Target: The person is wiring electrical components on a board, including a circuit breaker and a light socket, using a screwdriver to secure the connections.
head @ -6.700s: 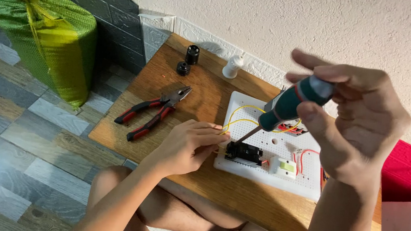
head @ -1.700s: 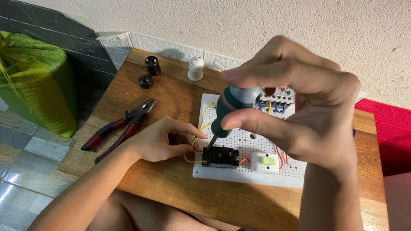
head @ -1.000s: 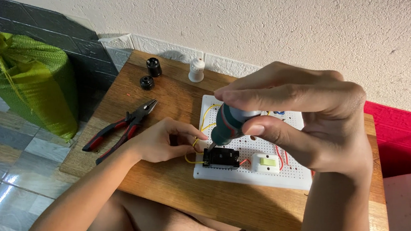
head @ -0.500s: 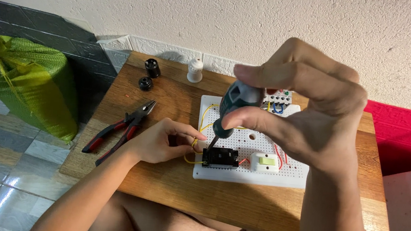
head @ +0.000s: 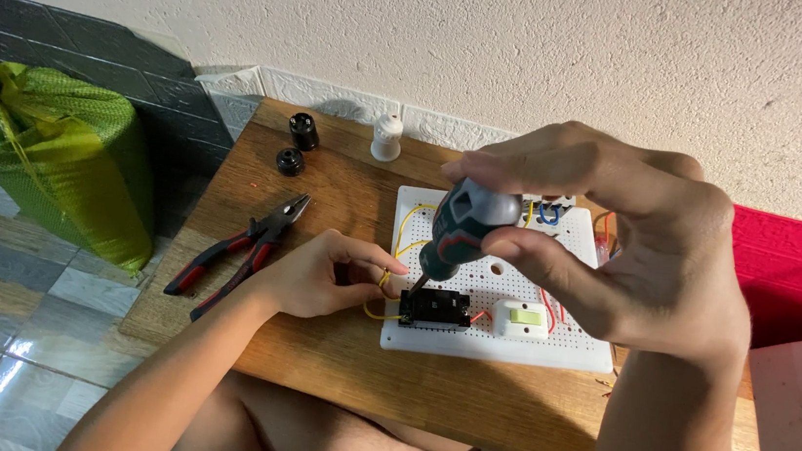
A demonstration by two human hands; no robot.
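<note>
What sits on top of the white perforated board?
On the white perforated board: a black socket, white switch, yellow wires. The right hand covers its far right part.

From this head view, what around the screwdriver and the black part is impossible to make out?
- Screwdriver tip: too small to tell whether it sits in a screw on the black part.
- Yellow wire end: hidden by the left hand.
- White board, right rear: covered by the right hand.

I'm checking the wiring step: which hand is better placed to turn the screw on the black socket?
Right. The right hand already grips the screwdriver, its tip down at the black socket. The left hand is occupied pinching the yellow wire beside it.
</note>
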